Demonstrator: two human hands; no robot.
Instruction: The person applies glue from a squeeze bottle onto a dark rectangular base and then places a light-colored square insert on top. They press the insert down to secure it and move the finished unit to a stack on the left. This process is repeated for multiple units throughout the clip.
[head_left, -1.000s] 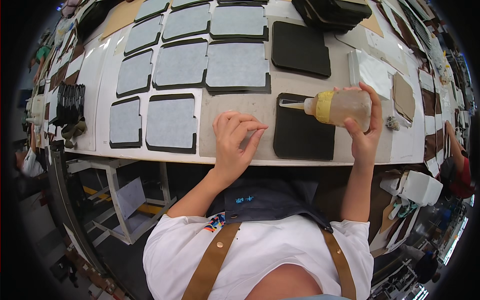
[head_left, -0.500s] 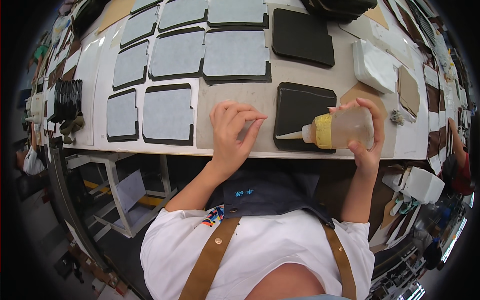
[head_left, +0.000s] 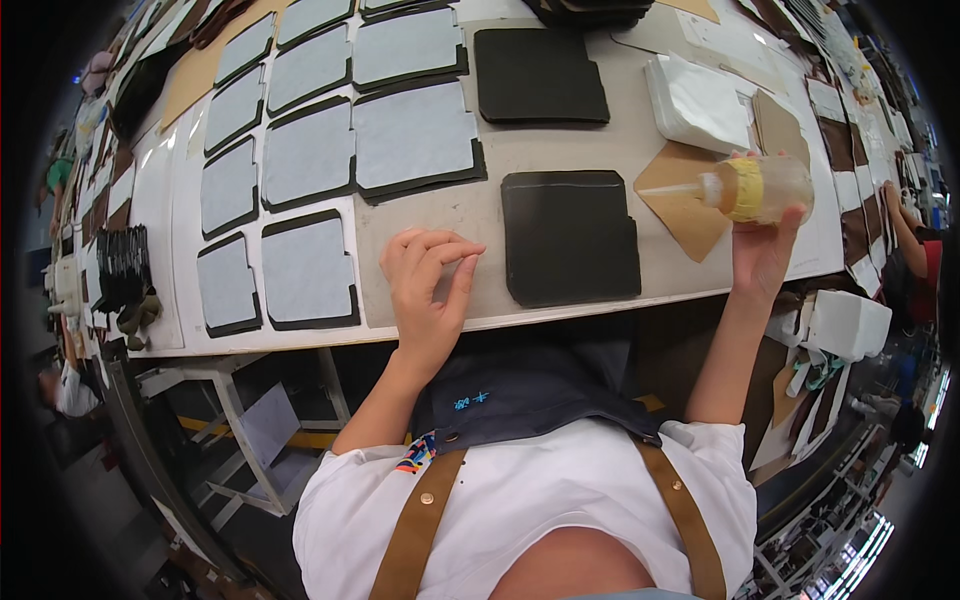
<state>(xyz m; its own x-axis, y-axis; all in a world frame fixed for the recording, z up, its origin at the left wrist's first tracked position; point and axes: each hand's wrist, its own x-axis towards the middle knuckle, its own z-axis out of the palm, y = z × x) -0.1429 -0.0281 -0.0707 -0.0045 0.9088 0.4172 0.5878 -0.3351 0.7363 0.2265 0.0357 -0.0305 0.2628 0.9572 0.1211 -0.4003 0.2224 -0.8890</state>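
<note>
My right hand [head_left: 768,245] grips a squeeze bottle [head_left: 788,190] with a yellow band and a long pale nozzle that points left. The bottle lies sideways above a tan card [head_left: 690,225] at the right of the table. Straight ahead of me lies a black panel [head_left: 572,245] with a notch in its right side and a thin pale line along its far edge. Left of that panel, my left hand [head_left: 428,275] hovers over the grey mat, thumb and forefinger drawn together, nothing visible between them.
Rows of black pieces topped with pale sheets [head_left: 308,150] cover the left of the table. Farther off lies another stack of black panels [head_left: 540,78]. A white stack [head_left: 695,105] stands near the bottle. Beyond the right side, another person's arm [head_left: 905,230] shows.
My right hand has carried the bottle right and away from over the near black panel. My view has shifted and turned a little; the left hand keeps its pinched shape.
</note>
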